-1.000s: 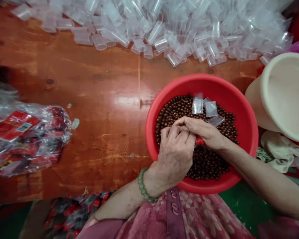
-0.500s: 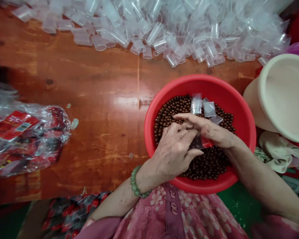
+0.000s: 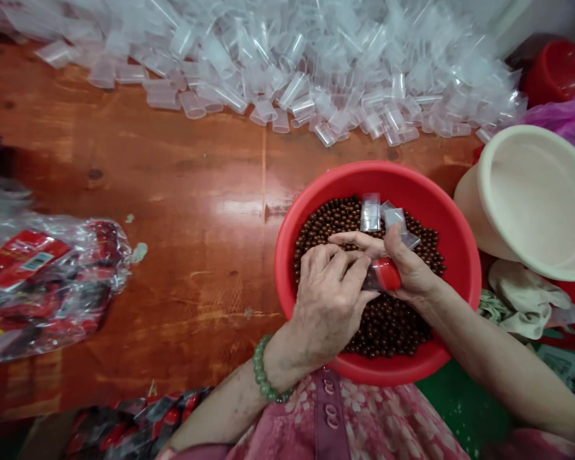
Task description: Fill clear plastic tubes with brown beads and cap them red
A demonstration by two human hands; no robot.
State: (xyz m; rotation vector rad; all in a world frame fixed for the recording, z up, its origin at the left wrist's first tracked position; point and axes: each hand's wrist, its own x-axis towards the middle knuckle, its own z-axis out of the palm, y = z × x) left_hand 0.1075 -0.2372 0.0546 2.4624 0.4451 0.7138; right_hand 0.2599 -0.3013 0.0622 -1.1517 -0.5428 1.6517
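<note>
Both of my hands are over a red basin [image 3: 455, 306] of dark brown glossy beads [image 3: 388, 326]. My left hand [image 3: 333, 294], with a green bead bracelet at the wrist, is closed around a small clear container with a red cap [image 3: 388, 275]. The cap points right, toward my other palm. My right hand [image 3: 407, 262] is spread, thumb raised and index finger stretched left past the container; its other fingers are partly hidden. Whether its palm touches the cap I cannot tell. Small clear pieces [image 3: 370, 212] lie on the beads just beyond my fingers.
A big pile of clear plastic tubes [image 3: 268, 70] covers the table's back. A cream bucket [image 3: 489, 211] stands right of the basin, a cloth [image 3: 529, 297] below it. Bagged red packages [image 3: 52, 275] lie at left. More red-capped containers [image 3: 138, 425] sit below the table's front edge.
My right thumb has lifted away and its palm has opened, so more of the red cap shows. My left hand stays closed on the container. The camera view has shifted slightly.
</note>
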